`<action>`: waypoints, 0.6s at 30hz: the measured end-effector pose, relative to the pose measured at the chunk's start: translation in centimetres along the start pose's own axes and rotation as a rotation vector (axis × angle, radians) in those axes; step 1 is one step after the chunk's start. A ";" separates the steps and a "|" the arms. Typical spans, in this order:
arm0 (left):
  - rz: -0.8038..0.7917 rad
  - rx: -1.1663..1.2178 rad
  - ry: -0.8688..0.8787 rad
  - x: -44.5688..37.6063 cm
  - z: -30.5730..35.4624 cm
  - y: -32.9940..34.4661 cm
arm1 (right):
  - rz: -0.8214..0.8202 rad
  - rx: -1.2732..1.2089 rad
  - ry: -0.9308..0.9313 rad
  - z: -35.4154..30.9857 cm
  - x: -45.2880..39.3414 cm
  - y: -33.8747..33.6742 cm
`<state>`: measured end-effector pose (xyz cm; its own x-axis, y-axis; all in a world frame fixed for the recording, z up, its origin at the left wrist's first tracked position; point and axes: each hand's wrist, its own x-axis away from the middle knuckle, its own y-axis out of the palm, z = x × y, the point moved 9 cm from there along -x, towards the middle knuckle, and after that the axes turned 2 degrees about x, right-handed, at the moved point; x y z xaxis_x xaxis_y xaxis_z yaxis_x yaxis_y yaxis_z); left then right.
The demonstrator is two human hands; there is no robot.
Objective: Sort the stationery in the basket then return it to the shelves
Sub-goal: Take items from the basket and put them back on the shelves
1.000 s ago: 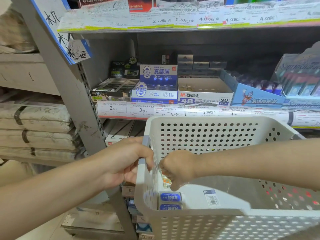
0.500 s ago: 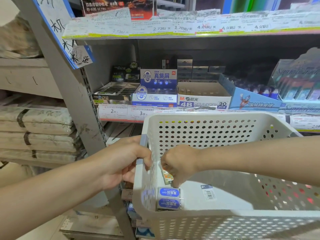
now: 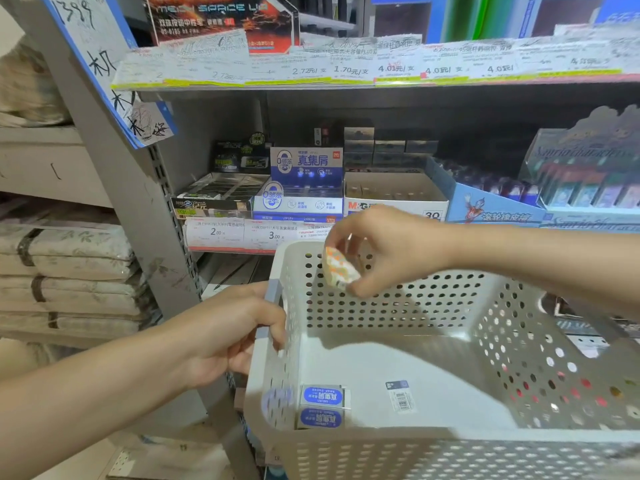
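I see the grey metal shelves (image 3: 242,109) filling the view ahead, price labels along their front edges. In front of them sits the white perforated basket (image 3: 398,306), its near rim low in my view. On the middle shelf stand open display boxes: a blue-and-white eraser box (image 3: 301,188) and, just to its right, a white M&G box (image 3: 394,195). My left hand (image 3: 228,337) grips the basket's left rim, fingers curled over the edge. My right hand (image 3: 391,247) hovers above the basket's far wall, in front of the M&G box, thumb and fingers pinching a small orange-patterned eraser (image 3: 339,268) clear of the basket. Two blue-labelled erasers (image 3: 322,407) lie touching in the basket's near left corner, and a barcode sticker (image 3: 400,396) lies on the floor near them.
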<state>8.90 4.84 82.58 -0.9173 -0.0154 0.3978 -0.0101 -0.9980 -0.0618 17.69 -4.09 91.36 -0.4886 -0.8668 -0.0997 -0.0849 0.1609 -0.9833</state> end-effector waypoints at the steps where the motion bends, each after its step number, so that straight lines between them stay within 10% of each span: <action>1: -0.006 -0.009 0.003 0.0 -0.1 -0.1 | 0.037 -0.030 0.009 0.3 0.1 -1.3; 18: -0.042 -0.030 0.042 -0.4 -0.2 -0.1 | 0.104 0.227 0.317 14.5 -4.4 -7.9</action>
<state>9.18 4.99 82.23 -0.9317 0.0293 0.3622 -0.0601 -0.9954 -0.0740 33.10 -8.42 97.39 -0.7313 -0.6570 -0.1831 0.1555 0.1008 -0.9827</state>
